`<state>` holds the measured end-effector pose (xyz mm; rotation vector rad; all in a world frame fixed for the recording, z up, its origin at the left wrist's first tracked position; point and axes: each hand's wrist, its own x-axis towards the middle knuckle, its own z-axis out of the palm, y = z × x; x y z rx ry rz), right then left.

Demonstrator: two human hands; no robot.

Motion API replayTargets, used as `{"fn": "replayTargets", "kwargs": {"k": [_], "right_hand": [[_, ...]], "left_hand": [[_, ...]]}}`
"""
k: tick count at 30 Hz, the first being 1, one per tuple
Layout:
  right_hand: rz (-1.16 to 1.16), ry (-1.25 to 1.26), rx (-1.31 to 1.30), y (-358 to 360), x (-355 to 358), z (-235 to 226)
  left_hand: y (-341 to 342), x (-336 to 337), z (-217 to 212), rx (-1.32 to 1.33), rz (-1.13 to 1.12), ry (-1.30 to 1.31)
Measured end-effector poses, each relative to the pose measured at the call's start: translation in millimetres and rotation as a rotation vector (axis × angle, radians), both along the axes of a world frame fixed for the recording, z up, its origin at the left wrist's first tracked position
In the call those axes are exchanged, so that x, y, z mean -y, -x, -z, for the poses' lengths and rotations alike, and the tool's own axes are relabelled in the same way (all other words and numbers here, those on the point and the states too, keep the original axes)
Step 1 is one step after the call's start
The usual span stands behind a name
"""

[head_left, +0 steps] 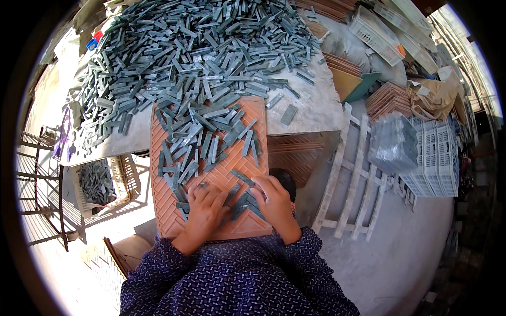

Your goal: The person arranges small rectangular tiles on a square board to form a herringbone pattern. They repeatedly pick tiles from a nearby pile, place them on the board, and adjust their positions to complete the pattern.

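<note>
An orange moulded tray (161,210) with a herringbone pattern of slots lies in front of me, half on the table. Several small grey-green stone strips (203,139) are scattered over it. My left hand (204,210) rests flat on the tray's near part, fingers spread over strips. My right hand (274,199) lies beside it, fingertips pressing on strips (243,203) between the two hands. Neither hand is lifting anything that I can see.
A big heap of the same grey-green strips (195,47) covers the table (316,108) behind the tray. A white crate (129,181) with more strips stands at the lower left. White crates (437,158), a wooden pallet (348,179) and stacked orange trays (387,97) are on the right.
</note>
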<state>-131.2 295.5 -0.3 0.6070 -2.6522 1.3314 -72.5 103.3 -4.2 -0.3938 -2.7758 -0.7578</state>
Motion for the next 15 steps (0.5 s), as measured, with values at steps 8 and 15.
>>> {"fn": "replayTargets", "kwargs": {"k": [8,15], "right_hand": [[-0.051,-0.099,-0.035,17,4,3],[0.070,-0.081,0.056,-8,-26,-5]], "left_hand": [[-5,-3,5,0.029,0.042,-0.005],[-4,-3,8,0.051,0.076,0.038]]}}
